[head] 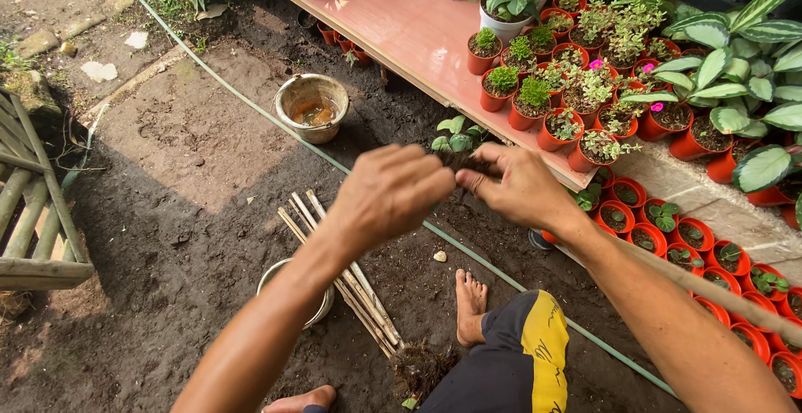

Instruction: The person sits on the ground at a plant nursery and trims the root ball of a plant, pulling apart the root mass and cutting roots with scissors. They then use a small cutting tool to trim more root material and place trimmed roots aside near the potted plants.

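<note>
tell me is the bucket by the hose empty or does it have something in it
Not empty: the upright bucket beside the green hose shows shallow brownish liquid at its bottom.

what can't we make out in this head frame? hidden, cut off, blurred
- Seedling roots, head view: covered by left hand and right hand.
- Metal bowl contents: hidden by the left forearm and bamboo sticks.
- Bucket liquid: too small to identify.
- Wooden frame: cut off by the left edge.

Both hands, left (391,194) and right (516,186), around a small leafy seedling (458,140) above dark soil (192,238).
</note>
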`<state>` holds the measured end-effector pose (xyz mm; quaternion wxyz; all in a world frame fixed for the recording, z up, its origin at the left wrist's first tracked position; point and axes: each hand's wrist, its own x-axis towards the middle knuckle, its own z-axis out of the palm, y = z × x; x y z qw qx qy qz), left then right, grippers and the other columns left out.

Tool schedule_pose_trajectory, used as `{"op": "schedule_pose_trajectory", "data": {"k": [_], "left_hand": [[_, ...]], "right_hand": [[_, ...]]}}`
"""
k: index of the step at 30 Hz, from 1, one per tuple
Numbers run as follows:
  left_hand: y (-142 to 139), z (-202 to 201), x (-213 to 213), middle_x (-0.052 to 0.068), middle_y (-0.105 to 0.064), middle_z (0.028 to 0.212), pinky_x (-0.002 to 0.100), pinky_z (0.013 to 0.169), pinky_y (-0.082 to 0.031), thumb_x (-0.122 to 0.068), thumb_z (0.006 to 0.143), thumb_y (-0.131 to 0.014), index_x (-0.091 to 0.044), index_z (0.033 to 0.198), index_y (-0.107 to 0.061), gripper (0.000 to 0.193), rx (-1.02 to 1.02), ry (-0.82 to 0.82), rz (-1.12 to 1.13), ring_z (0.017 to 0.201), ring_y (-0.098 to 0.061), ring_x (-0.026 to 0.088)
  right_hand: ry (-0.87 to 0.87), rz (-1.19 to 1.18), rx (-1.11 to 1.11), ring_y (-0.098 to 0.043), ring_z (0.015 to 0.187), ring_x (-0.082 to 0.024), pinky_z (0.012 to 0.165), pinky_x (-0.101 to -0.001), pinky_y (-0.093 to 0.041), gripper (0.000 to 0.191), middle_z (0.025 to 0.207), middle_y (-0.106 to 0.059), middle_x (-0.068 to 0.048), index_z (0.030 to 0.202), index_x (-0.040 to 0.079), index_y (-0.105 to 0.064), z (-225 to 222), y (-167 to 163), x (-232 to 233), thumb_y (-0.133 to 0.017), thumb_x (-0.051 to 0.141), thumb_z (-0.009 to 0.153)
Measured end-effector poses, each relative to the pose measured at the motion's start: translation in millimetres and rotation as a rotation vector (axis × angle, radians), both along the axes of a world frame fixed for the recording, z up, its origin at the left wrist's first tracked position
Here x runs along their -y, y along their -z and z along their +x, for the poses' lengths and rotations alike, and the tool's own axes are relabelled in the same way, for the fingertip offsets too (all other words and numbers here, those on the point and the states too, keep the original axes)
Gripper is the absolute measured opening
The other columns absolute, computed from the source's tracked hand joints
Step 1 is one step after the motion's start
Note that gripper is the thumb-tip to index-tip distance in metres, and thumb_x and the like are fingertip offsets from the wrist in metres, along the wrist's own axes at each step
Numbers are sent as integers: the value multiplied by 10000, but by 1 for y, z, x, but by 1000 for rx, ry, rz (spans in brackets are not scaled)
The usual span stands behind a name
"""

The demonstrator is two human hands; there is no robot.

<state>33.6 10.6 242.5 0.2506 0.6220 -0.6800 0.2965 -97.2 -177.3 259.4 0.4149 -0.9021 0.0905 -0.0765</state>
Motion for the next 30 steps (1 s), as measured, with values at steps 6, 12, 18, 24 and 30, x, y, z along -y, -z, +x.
{"op": "schedule_pose_trajectory", "data": {"k": [6,12,18,24,30], "left_hand": [[10,52,8,-15,-529,627,340,613,-492,-247,900,-806,-144,674,-432,449,-599,73,227,627,-544,144],[90,-15,12,-11,-612,652,302,655,-578,-269,887,-724,-181,658,-415,394,-1926,146,55,630,-626,127],[75,-78,-8,0,-498,594,306,513,-392,-169,959,-752,-148,683,-445,413,-1243,-157,-114,541,-456,110],[-3,-34,-15,-2,-571,706,331,624,-491,-98,864,-776,-142,796,-542,247,-128,41,143,659,-586,143],[-9,38,-1,-2,-589,690,329,659,-531,-83,763,-784,-132,723,-487,304,-425,180,232,713,-640,158]], "right_hand": [[-216,-58,-185,-556,594,-49,544,-268,-454,263,680,-692,42,950,58,-710,-8,-6,-5,-765,307,885],[-171,215,-87,-535,636,-42,554,-233,-424,220,734,-674,-9,1012,34,-724,-9,-2,6,-741,244,948],[6,360,1,-614,634,-31,516,-212,-471,451,817,-739,24,1263,82,-518,-2,0,17,-721,188,875],[-11,203,-127,-632,589,-69,517,-248,-480,286,724,-712,-19,1138,51,-640,-1,1,7,-727,202,911],[-175,234,-247,-592,575,-79,506,-263,-444,280,661,-647,-21,1123,64,-669,-6,-4,-4,-744,224,905]]}}
